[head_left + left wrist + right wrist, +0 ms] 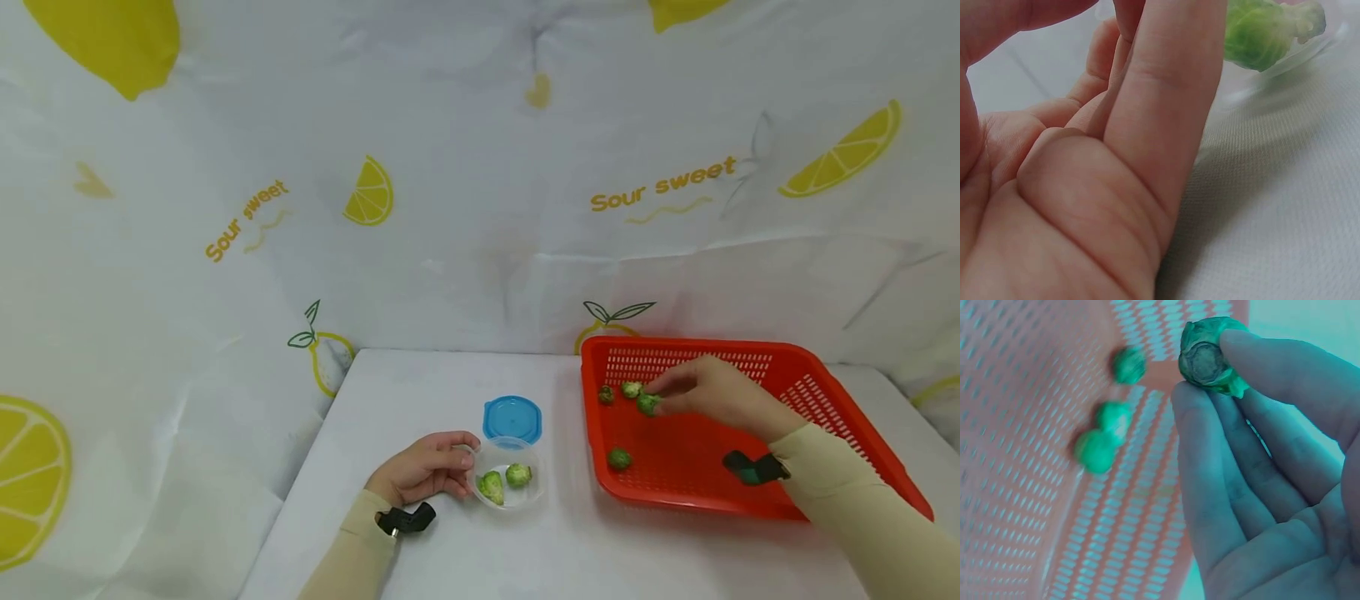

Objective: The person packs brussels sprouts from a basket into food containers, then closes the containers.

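My left hand [427, 468] grips the left rim of a small clear plastic bowl [536, 492] standing on the table. Inside it lie two Brussels sprouts, one trimmed sprout [491, 487] near the left wall and a rounder sprout [518, 475]. Close up in the left wrist view, the left fingers [1166, 81] partly hide the bowl. Over the red basket [705, 503], my right hand [712, 393] pinches a Brussels sprout [1205, 359] between thumb and fingertips, its cut base showing. Other sprouts lie in the basket, including one [619, 458] near the front left.
Behind the bowl sits a blue lid [513, 418], flat on the white table [420, 375]. The basket has slotted walls and takes up the table's right side. A white cloth [465, 250] printed with lemons hangs behind the table.
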Tool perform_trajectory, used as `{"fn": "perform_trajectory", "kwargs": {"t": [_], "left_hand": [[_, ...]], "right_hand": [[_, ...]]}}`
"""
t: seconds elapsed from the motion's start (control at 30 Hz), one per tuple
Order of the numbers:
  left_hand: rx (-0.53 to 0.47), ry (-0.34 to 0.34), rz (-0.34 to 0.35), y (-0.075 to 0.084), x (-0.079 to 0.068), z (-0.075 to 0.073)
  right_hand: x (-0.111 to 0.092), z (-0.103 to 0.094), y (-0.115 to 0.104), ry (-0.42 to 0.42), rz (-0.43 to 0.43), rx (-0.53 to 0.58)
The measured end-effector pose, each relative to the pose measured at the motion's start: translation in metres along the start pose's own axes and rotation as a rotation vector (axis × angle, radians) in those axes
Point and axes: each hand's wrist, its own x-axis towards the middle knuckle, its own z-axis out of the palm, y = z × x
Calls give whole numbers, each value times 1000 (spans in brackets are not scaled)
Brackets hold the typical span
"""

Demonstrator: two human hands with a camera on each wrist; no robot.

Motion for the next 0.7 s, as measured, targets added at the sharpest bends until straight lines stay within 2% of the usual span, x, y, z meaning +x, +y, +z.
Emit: {"fn": "perform_trajectory", "kwargs": {"t": [0.23, 0.47, 0.7], "left_hand": [[0, -11, 9, 1, -2, -1], [5, -23, 17, -1, -1, -3], [-3, -20, 10, -1, 0, -3]], "right_hand": [[-12, 7, -31, 2, -26, 31], [-18, 16, -64, -9, -96, 62], [-17, 36, -95, -32, -82, 119]]}}
